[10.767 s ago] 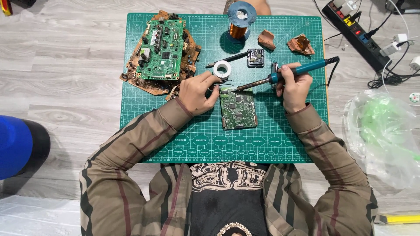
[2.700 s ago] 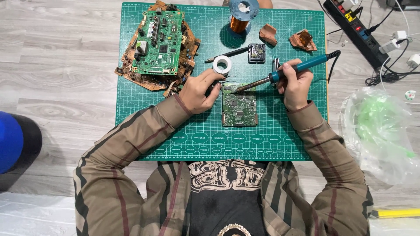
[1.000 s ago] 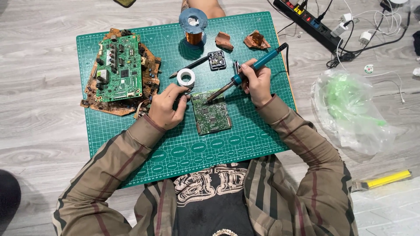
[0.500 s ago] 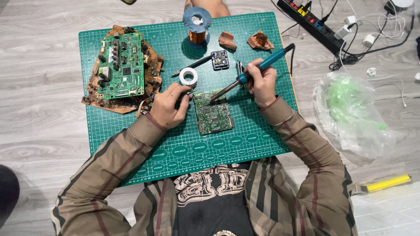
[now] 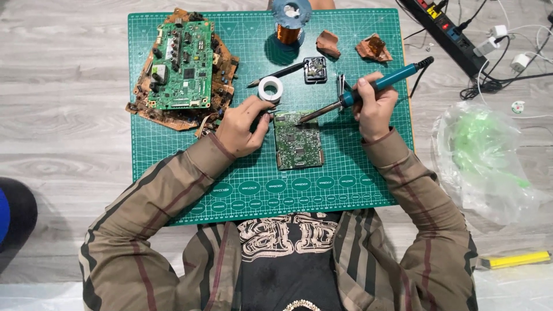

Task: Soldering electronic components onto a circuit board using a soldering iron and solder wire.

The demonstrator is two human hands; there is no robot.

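Since half a second ago the view has swung level and the mat [image 5: 173, 190] sits square on the floor. From there down in size: the left hand [image 5: 242, 126] pinches something thin, probably solder wire, at the small board's [image 5: 298, 139] top left edge, while the right hand [image 5: 374, 106] grips the iron [image 5: 357, 95], tip on the board's upper edge. I'd worry the unclamped board skids, or those fingertips [image 5: 266, 115] get burnt by the nearby tip.

Cutting mat [image 5: 173, 190]: matt green rubbery sheet. Soldering iron [image 5: 368, 91]: blue plastic handle, metal tip. Small circuit board [image 5: 298, 144]: glossy green laminate. Floor [image 5: 63, 103]: grey wood-grain planks. Bag [image 5: 484, 155]: clear crinkled plastic.
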